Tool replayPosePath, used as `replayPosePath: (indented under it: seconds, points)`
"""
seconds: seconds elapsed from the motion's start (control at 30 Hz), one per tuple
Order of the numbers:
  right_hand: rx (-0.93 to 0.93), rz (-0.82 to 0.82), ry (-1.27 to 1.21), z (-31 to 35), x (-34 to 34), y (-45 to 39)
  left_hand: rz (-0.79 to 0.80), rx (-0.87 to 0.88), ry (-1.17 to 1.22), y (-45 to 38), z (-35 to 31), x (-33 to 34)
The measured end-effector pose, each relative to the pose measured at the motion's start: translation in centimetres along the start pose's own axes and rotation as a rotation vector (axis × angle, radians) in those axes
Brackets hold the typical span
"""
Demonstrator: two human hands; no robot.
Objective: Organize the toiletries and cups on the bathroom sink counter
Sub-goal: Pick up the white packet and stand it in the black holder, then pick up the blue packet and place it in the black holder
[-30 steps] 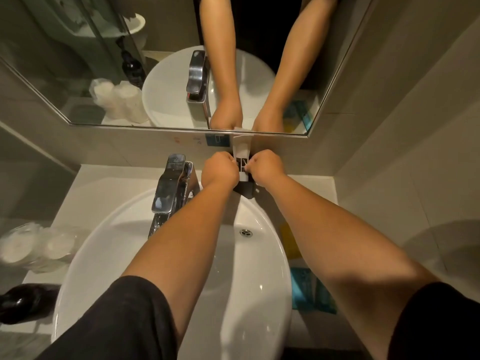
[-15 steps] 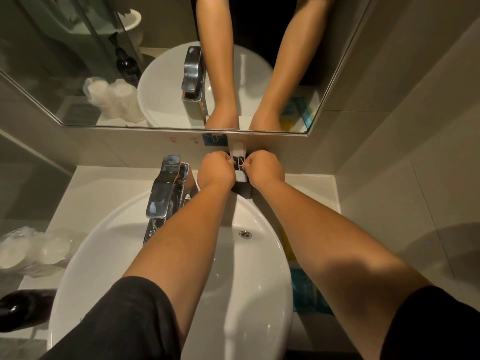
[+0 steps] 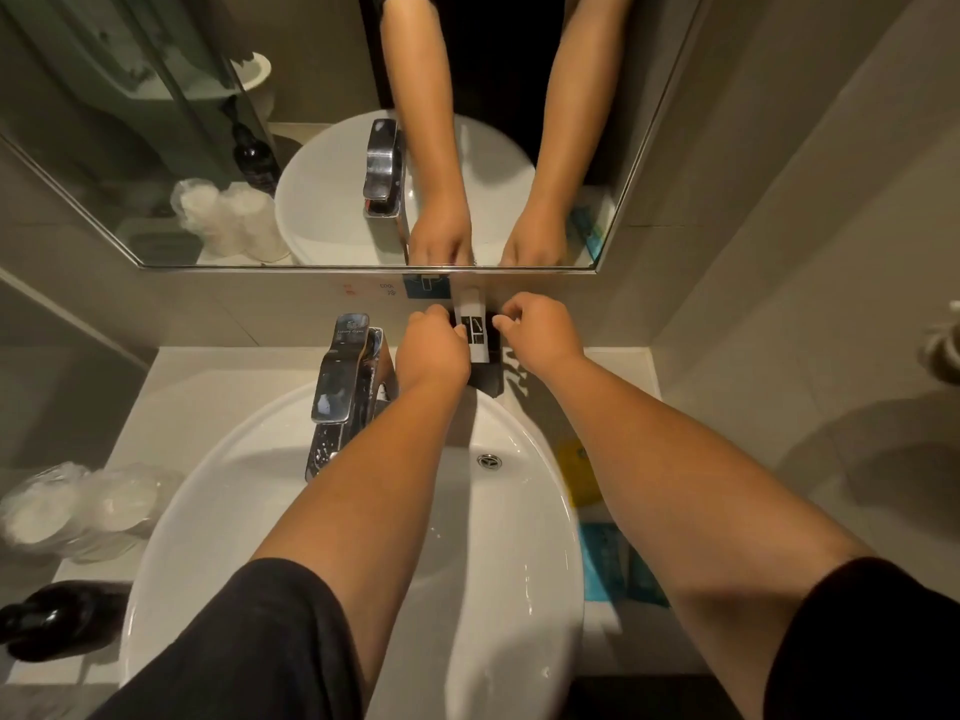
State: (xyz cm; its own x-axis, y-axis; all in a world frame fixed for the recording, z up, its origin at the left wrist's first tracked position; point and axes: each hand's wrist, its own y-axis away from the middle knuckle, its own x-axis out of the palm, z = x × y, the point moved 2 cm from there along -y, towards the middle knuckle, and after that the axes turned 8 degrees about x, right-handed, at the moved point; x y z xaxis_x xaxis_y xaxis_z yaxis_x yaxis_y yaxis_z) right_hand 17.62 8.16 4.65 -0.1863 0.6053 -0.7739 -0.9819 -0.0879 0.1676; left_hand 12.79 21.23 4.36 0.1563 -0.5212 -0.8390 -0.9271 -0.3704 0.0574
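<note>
So, quick rundown of where this sink tidy-up stands:

Risk 1: the white tube (image 3: 471,330) with the black label stands on end against the back wall, right behind the basin (image 3: 363,511). My guess is it's tippy; one clumsy nudge and it drops into the bowl or slides down toward the drain (image 3: 489,461).

Risk 2: it sits in or on a dark holder (image 3: 485,374) at the basin's back edge. Can't tell how firmly it's seated, so letting go unevenly could lean it over.

Risk 3: the faucet (image 3: 345,376) is just beside the left wrist. Pulling back carelessly could bump the lever, I'd say.

Tube vs fingers: it's between the two hands. The left hand (image 3: 434,348) is up against its left side, fingertips touching the labelled part. The right hand (image 3: 540,332) is just beside its right edge with a slim gap showing, so not quite touching as far as I can see.

Finger state: left fingers curled in close, looks like a light steadying touch, not a full grab. Right fingers loosely bent and partly spread, holding nothing.

Other stuff: wrapped cups (image 3: 78,511) on the counter (image 3: 218,366) far left, dark bottle (image 3: 62,618) near the front left corner, blue packets (image 3: 615,569) and a yellow one (image 3: 576,470) on the right of the basin, all well apart from the hands.

Progress guess: tube is basically placed; the cups and packets haven't been lined up yet.
</note>
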Motion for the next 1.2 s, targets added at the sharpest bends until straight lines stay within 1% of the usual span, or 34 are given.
replayPosePath:
  seconds: [0.13, 0.27, 0.37, 0.47, 0.6, 0.73, 0.87, 0.93, 1.03, 1.2]
  points:
    - [-0.06, -0.032, 0.178, 0.0, -2.5, 1.4, -0.012, 0.078, -0.04, 1.7, -0.9, -1.2]
    - [-0.071, -0.072, 0.325, -1.6, -4.6, 4.2, 0.025, 0.2, -0.08, 3.4, -1.8, -1.5]
    - [-0.109, -0.106, 0.49, -3.1, -5.4, 6.7, 0.067, 0.444, -0.303, 5.0, -2.7, -1.0]
    - [-0.107, -0.124, 0.584, -4.6, -6.1, 9.2, 0.113, 0.674, -0.484, 6.6, -3.7, -0.1]
    - [-0.063, -0.14, 0.659, -6.9, -6.6, 13.2, 0.184, 0.863, -0.531, 9.0, -5.0, 1.3]
    - [0.043, -0.14, 0.645, -9.0, -6.5, 16.6, 0.227, 1.001, -0.538, 11.5, -5.9, 2.7]
    - [0.128, -0.136, 0.634, -11.0, -6.5, 19.7, 0.271, 1.111, -0.567, 13.6, -6.7, 4.2]
    - [0.169, -0.149, 0.608, -12.1, -6.6, 21.0, 0.289, 1.134, -0.567, 14.4, -7.2, 5.0]
    - [0.219, -0.163, 0.583, -13.8, -6.1, 22.5, 0.323, 1.13, -0.558, 15.3, -8.0, 6.3]
    - [0.313, -0.123, 0.539, -15.7, -4.1, 23.4, 0.4, 1.1, -0.557, 16.7, -8.5, 8.9]
